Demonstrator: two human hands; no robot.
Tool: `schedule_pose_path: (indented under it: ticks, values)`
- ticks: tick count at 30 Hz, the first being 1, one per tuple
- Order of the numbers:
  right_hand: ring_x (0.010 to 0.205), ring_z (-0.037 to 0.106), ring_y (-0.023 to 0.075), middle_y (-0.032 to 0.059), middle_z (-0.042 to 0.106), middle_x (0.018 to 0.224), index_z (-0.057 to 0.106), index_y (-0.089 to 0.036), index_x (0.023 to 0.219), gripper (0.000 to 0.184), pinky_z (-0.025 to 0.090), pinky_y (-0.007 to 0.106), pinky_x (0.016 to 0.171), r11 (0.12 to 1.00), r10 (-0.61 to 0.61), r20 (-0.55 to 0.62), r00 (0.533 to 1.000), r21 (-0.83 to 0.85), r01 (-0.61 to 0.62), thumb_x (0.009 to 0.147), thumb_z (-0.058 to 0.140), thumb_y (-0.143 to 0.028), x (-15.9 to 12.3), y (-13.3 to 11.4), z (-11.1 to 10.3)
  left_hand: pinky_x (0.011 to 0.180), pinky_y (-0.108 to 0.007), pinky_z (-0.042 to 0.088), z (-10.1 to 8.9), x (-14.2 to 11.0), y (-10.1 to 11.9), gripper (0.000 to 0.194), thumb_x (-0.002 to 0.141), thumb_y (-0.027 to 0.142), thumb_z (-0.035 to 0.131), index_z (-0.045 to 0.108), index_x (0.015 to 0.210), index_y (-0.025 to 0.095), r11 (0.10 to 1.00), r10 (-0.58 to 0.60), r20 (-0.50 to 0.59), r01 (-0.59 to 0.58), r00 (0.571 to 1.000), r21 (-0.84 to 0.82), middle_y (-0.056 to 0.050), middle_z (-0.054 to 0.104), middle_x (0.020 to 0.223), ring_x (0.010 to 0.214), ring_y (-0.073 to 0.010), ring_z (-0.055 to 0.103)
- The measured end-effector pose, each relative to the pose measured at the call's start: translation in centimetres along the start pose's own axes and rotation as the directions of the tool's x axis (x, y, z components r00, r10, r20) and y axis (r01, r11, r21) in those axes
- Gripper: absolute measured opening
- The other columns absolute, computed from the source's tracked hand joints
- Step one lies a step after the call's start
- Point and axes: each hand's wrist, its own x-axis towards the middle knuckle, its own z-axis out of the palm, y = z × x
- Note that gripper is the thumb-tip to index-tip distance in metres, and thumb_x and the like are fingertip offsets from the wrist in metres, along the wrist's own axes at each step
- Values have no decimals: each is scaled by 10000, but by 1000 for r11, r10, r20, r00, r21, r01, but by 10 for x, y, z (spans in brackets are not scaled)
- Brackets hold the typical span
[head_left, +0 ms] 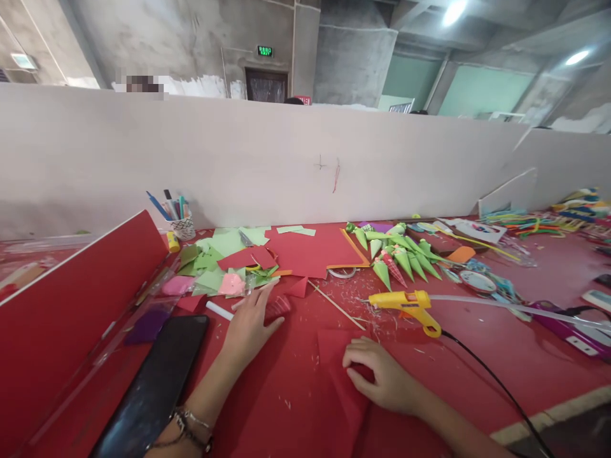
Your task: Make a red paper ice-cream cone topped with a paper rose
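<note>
My left hand (251,326) reaches over the red tabletop with its fingers stretched out and apart. Just beyond its thumb lies a small red piece with pale stripes (277,308), blurred and partly hidden by the fingers. A white stick (219,310) is beside the fingers on the left. On the right, my right hand (382,378) is curled over a sheet of red paper (334,353), fingertips and thumb bent in against it. The paper's lower part blends into the red table. A yellow hot glue gun (405,306) lies beyond this hand.
Green paper scraps (238,240), red card (310,251) and several green paper cones (401,257) lie at the back. A black phone (155,381) and a red upright panel (81,305) are at left. A pen cup (181,224) stands by the white partition (258,165). The glue gun's cord (496,381) trails right.
</note>
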Motion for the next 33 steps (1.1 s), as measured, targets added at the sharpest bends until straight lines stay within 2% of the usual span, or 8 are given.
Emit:
schedule_pose_path:
  ticks: [2,4,7,10,12,17,23,33]
  values:
    - [683,494,138,12,566,695,496,-186,699,94,376,271,703,1000,4,-2,1000,-6,-4,758,437,-143,0,0,0,914,-433,359,3,-2,6,473,787,264,480,382,1245,195,996,64,-69,-60,996,59,-112,463,1186,1113,-263,418]
    - [683,494,136,9,567,694,497,-184,691,96,373,265,694,1000,13,-2,1000,-10,-13,770,448,-160,1,0,0,937,-420,347,6,-5,18,403,831,246,405,398,1227,170,989,149,-61,-147,987,33,-119,456,1183,1113,-243,410]
    - [685,493,134,9,565,699,503,-181,694,114,368,254,666,999,30,-9,1000,-23,-31,796,454,-195,2,0,-1,961,-398,337,13,-14,38,390,859,294,362,404,1223,162,968,243,117,-234,963,-90,-110,465,1195,1130,-225,404]
    - [680,483,135,13,548,700,499,-178,697,151,361,249,642,998,43,-21,999,-48,-44,826,439,-228,4,0,-2,959,-431,338,19,-28,54,543,829,445,392,326,1291,168,957,272,298,-223,915,-187,-123,445,1249,1159,-253,390]
    - [671,472,132,11,533,693,492,-176,691,166,355,248,634,998,31,-23,999,-59,-32,833,434,-239,5,0,-2,962,-460,323,23,-36,59,660,782,528,424,280,1322,176,958,266,352,-206,897,-198,-135,418,1282,1180,-275,368]
    - [647,449,124,0,513,673,484,-176,682,180,334,240,612,997,27,-26,999,-76,-29,833,440,-262,6,0,-1,1002,-504,246,26,-47,63,823,661,579,536,277,1331,179,960,280,354,-252,892,-123,-135,343,1343,1226,-315,296]
    - [644,459,117,-9,519,663,488,-176,684,200,312,227,598,991,83,-17,996,-108,-84,843,439,-287,9,-2,0,1025,-489,214,25,-45,66,805,678,584,514,293,1324,159,958,282,413,-275,866,-77,-128,329,1359,1245,-299,275]
    - [613,499,114,-13,558,627,488,-182,656,272,256,222,542,971,113,17,993,-214,-107,852,418,-357,16,-3,1,1047,-472,175,23,-51,63,875,626,599,559,273,1329,163,959,280,417,-271,864,-82,-110,351,1355,1247,-283,287]
